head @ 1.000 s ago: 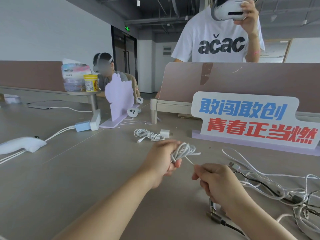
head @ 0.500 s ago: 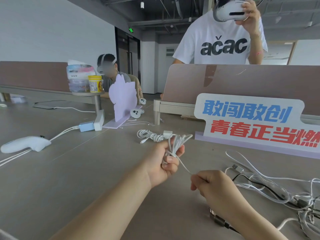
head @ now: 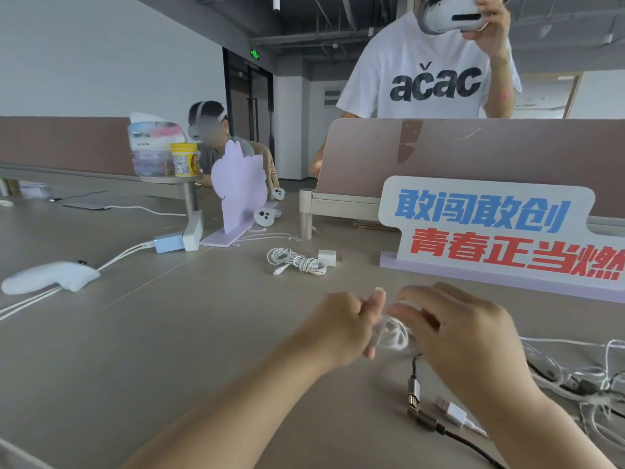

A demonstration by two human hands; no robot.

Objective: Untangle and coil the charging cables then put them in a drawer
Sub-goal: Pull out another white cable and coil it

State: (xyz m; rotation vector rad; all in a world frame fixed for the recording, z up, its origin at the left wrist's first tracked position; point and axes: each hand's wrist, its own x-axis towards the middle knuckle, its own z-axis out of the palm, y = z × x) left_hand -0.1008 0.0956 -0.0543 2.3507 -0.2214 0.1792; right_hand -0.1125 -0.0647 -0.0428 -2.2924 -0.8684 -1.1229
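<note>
The left hand [head: 341, 324] holds a small bundle of thin white charging cable [head: 394, 335] just above the grey counter [head: 169, 333], fingers curled round its loops. The right hand [head: 463, 336] meets the bundle's other side, blurred; whether its fingers pinch it I cannot tell. A tangle of white and black cables [head: 575, 377] lies to the right, and a coiled white cable [head: 297, 260] lies farther back.

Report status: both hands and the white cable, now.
Left hand grips white cable coil. Right hand at the coil, grip blurred. Tangled cables lie at right, beside that hand.
</note>
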